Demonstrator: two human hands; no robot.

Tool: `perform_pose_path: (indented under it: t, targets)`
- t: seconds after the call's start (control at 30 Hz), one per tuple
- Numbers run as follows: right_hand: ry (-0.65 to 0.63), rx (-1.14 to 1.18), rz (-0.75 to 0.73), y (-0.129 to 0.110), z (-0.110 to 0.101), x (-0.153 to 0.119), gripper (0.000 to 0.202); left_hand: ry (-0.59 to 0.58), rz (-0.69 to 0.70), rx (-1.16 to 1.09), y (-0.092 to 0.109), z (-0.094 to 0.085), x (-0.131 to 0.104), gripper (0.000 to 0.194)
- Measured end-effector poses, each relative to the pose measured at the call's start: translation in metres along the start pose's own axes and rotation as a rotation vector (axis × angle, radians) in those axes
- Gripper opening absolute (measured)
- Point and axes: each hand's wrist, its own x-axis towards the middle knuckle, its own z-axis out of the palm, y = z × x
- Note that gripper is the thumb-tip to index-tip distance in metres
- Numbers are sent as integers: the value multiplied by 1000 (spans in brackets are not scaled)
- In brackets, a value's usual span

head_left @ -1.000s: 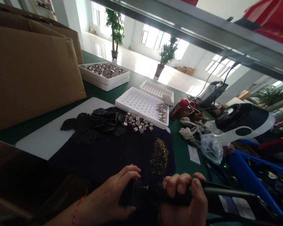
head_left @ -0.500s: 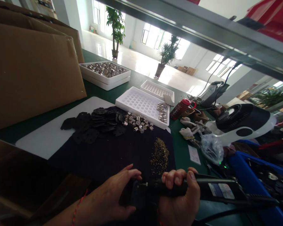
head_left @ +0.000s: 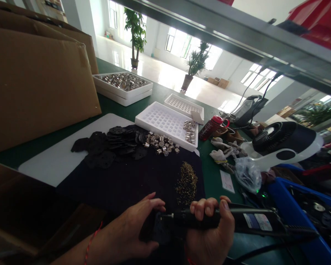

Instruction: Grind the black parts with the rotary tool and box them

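My right hand point(head_left: 212, 230) is wrapped round a black electric screwdriver point(head_left: 253, 220), which lies nearly level with its bit pointing left. The bit's tip meets a dark flat plate point(head_left: 160, 232). My left hand point(head_left: 136, 230) grips this plate by its edges, thumb below and fingers above; its lower part is hard to see in the shadow. Beyond my hands, a heap of tiny brass-coloured screws point(head_left: 187, 183) lies on a dark cloth point(head_left: 135, 180). Further back are a pile of black plates point(head_left: 113, 143) and a cluster of shiny metal cylinders point(head_left: 161, 142).
A white tray point(head_left: 157, 117) holds some cylinders, and stacked trays point(head_left: 124, 97) stand behind. A cardboard box point(head_left: 41, 81) rises at left. To the right are a red bottle point(head_left: 211, 127), gloves point(head_left: 223, 151), a fan point(head_left: 285, 143) and a blue bin point(head_left: 287, 206). A metal beam crosses overhead.
The rear end of the screwdriver and its cord have shifted slightly to the left. My left hand and the plate stay in nearly the same place.
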Motion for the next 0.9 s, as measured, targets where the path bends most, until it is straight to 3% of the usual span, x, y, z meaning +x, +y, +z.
perform_pose_path:
  t: [0.2,0.53,0.73,0.9]
  targets:
    - [-4,-1,-4,1,-3,1,31,19,14,-7,-5,2,-3,91]
    - [-44,-25,-61,2,2,-5,28,19,30,-37,4,-1,3,86]
    - [-299,-102,-185,2,10,-15,16,-17,-54,-54,10,-5,5,79]
    - [-487,-253,-238,11,15,-20,20,-30,-60,-65,11,-8,6,77]
